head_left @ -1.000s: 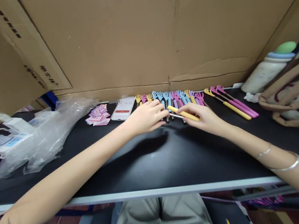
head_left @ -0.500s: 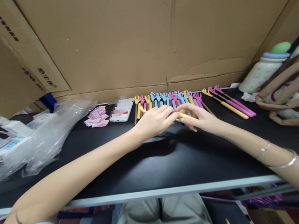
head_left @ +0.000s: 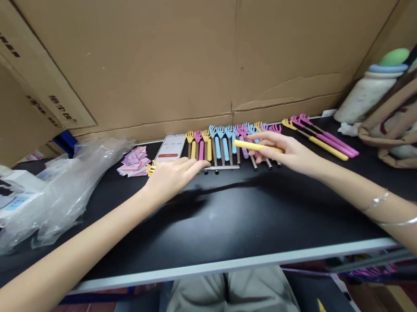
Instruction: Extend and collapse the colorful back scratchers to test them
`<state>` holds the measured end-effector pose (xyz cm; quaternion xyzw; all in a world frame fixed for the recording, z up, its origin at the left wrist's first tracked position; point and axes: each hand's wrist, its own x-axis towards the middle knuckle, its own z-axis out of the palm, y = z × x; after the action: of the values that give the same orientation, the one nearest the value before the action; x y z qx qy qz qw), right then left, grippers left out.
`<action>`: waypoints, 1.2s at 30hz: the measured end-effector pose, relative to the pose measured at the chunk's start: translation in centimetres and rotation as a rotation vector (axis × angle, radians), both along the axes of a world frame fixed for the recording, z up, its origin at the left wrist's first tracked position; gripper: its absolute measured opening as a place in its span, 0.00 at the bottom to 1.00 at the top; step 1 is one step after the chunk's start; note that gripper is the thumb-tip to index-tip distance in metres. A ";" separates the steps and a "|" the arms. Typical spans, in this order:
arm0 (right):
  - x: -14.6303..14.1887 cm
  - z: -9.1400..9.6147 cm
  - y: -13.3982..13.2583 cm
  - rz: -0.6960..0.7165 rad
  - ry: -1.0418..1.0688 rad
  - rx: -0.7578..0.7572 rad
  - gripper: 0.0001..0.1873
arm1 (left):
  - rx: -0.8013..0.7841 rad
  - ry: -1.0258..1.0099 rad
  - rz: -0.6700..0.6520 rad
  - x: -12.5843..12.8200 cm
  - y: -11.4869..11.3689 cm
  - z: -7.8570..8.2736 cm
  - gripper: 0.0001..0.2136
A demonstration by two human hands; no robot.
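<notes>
My left hand [head_left: 172, 176] is closed on a back scratcher, its yellow claw [head_left: 151, 169] poking out on the left and its bare metal rod [head_left: 223, 167] pointing right. Between the fingertips of my right hand [head_left: 287, 153] is a yellow handle sleeve [head_left: 251, 145], tilted, its free end to the left. The sleeve and the rod's tip are apart. Behind both hands lies a row of back scratchers with pink, yellow, purple and blue claws, such as this blue one [head_left: 217, 146]; my right hand hides some of them.
Right of the row lie a yellow-handled back scratcher [head_left: 328, 148] and pink-handled ones [head_left: 335, 142]. A phone [head_left: 170, 148] and pink packets [head_left: 133, 162] sit left. Further out are a plastic bag [head_left: 60, 195], power strip [head_left: 14, 202], bottle [head_left: 364, 91] and cloth bag [head_left: 416, 118]. Cardboard [head_left: 160, 53] walls the back.
My hands have moved apart. The left went left with the back scratcher, baring its rod; the right shifted slightly right with the yellow sleeve. The phone's screen is now visible.
</notes>
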<state>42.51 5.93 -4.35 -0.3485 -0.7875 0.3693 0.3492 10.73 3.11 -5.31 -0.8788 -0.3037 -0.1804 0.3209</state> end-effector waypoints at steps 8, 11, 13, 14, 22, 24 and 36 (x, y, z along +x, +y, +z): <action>-0.3 -0.1 -0.1 -0.055 -0.196 0.067 0.23 | -0.046 -0.132 0.073 -1.1 -1.7 -1.5 0.11; -0.5 0.2 -0.3 -0.069 -0.233 0.039 0.23 | -0.126 -0.160 0.077 -0.9 -1.8 -1.6 0.11; -0.7 0.4 -0.5 -0.052 -0.252 -0.001 0.23 | -0.173 -0.158 0.084 -0.9 -1.8 -1.7 0.11; -0.7 0.4 -0.6 -0.040 -0.261 -0.022 0.23 | -0.190 -0.150 0.087 -0.8 -1.7 -1.7 0.12; -0.8 0.2 -0.6 0.008 -0.262 -0.153 0.23 | -0.254 -0.076 0.075 -0.3 -0.3 -1.3 0.13; -0.6 0.1 -0.4 0.015 -0.232 -0.167 0.23 | -0.268 -0.082 0.077 -0.2 0.2 -1.4 0.13; -0.6 0.1 -0.3 0.033 -0.246 -0.143 0.25 | -0.431 -0.223 0.189 -0.1 -0.6 -2.0 0.13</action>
<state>41.92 5.59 -4.24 -0.4021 -0.8016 0.3848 0.2182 10.62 2.51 -7.26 -0.8694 -0.4491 -0.1764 0.1064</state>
